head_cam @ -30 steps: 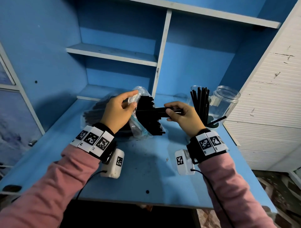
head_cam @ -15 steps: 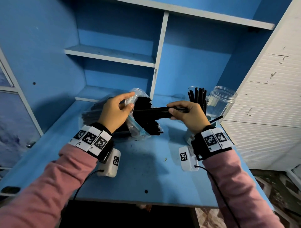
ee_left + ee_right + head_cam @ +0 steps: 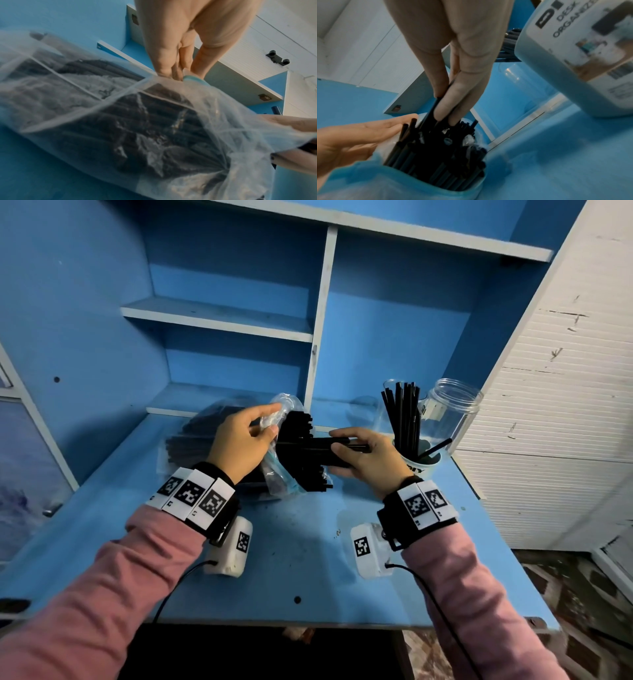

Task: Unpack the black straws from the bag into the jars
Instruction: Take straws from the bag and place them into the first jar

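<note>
A clear plastic bag [image 3: 274,477] [image 3: 96,111] full of black straws [image 3: 298,453] [image 3: 436,155] lies on the blue desk [image 3: 301,559], its open mouth facing right. My left hand [image 3: 239,446] [image 3: 176,63] pinches the top edge of the bag's mouth. My right hand [image 3: 363,457] [image 3: 452,83] grips a small bunch of straws [image 3: 322,445] drawn partly out of the mouth. To the right stands a clear jar [image 3: 411,440] with several straws upright in it. Behind it is a second clear jar [image 3: 452,409] [image 3: 583,58] with a label.
Blue shelving [image 3: 219,320] with a white-edged divider [image 3: 318,323] rises behind the bag. A white panelled wall [image 3: 555,392] closes the right side next to the jars. The desk's front edge [image 3: 308,625] lies near my forearms.
My right hand has drawn the gripped bunch of straws a little further right out of the bag. My left hand keeps pinching the bag's mouth.
</note>
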